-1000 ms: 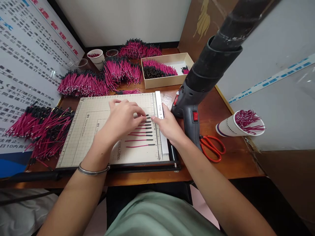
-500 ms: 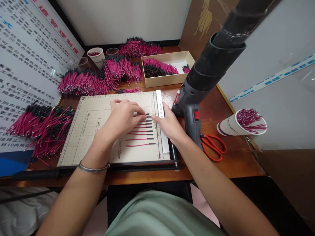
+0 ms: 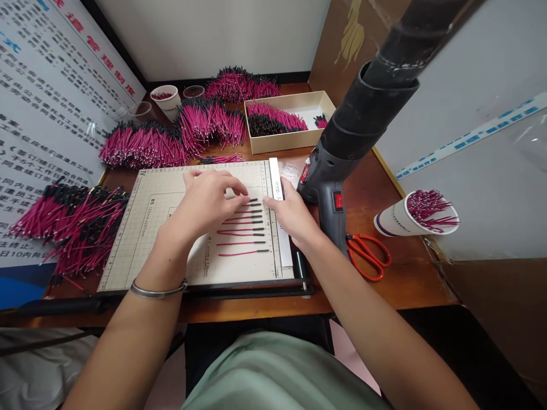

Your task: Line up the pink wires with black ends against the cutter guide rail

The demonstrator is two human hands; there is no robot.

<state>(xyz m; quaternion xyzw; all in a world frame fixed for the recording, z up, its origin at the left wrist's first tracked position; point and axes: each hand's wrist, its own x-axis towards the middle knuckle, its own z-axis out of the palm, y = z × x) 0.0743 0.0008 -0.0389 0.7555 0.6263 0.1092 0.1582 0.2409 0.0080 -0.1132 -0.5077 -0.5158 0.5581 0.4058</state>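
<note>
Several pink wires with black sleeved ends (image 3: 241, 243) lie in a row on a beige gridded cutting board (image 3: 141, 239). My left hand (image 3: 205, 202) rests palm down over the upper wires, its fingertips on the topmost one near its black end. Just to the right, my right hand (image 3: 293, 216) lies on the board's right edge beside a white ruler strip (image 3: 276, 176), with its fingertips touching the ends of the top wires. Neither hand is lifting anything.
A dark heat gun (image 3: 337, 171) stands right of the board, red scissors (image 3: 367, 256) beside it. A tilted paper cup (image 3: 410, 216) holds wires. Heaps of pink wires (image 3: 145, 145) lie at the back and left, with a cardboard box (image 3: 294, 139) and small cups (image 3: 168, 99).
My left hand has slid slightly left and up on the wires. My right hand has barely moved.
</note>
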